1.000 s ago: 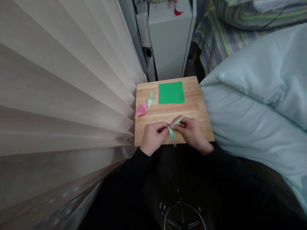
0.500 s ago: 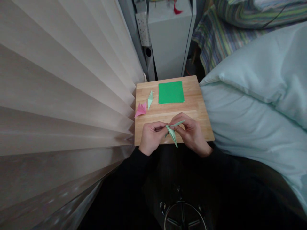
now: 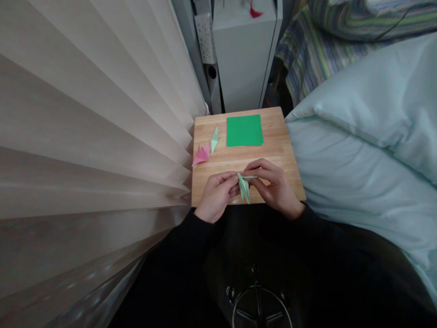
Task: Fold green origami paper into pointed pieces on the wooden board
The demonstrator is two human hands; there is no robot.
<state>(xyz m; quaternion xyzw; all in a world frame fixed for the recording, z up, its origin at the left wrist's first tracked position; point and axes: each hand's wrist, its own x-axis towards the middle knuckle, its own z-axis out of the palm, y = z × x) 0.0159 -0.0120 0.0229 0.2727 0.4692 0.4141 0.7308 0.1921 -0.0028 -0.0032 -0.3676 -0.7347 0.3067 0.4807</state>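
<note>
Folded green paper point(image 3: 244, 187), held at the near edge of a wooden board point(image 3: 275, 136). The left hand point(image 3: 216, 193) pinches its side, apparently to steady the body; the right hand point(image 3: 273, 187) grasps the thin sideways strip, seemingly to control that narrow part. From where I stand, a pink folded paper point(image 3: 201, 155) and a pale folded paper point(image 3: 215, 141) lie farther left, and a flat green sheet point(image 3: 245, 130) beyond, probably to leave the hands room.
</note>
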